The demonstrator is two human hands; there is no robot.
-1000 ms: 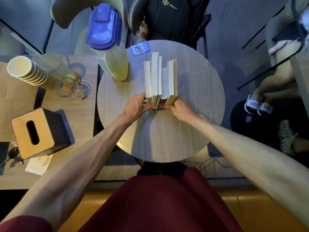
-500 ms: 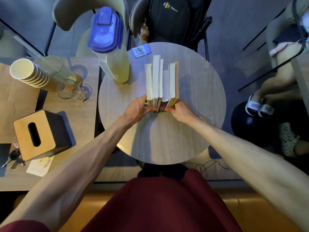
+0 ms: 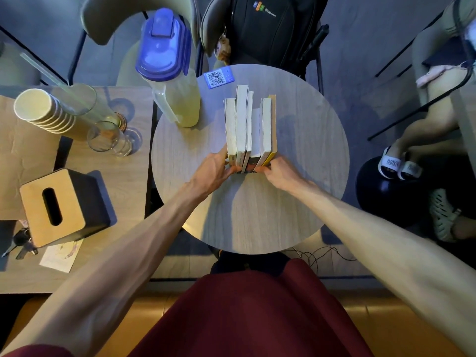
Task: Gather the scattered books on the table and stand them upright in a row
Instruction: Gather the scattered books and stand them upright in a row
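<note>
Our left forearm (image 3: 123,243) comes in from 7 o'clock and reaches toward 1 o'clock. Our right forearm (image 3: 373,228) comes in from 4 o'clock and reaches toward 10 o'clock. Both arms are bare and nearly straight. Our left hand (image 3: 212,173) lies back-up with rather straight fingers, touching the books (image 3: 247,124) at their 7 o'clock corner. Our right hand (image 3: 280,173) is at their 5 o'clock corner, fingers bent, tips on the near ends. Whether they pinch or only press, we cannot tell. The hands are near each other, not touching.
</note>
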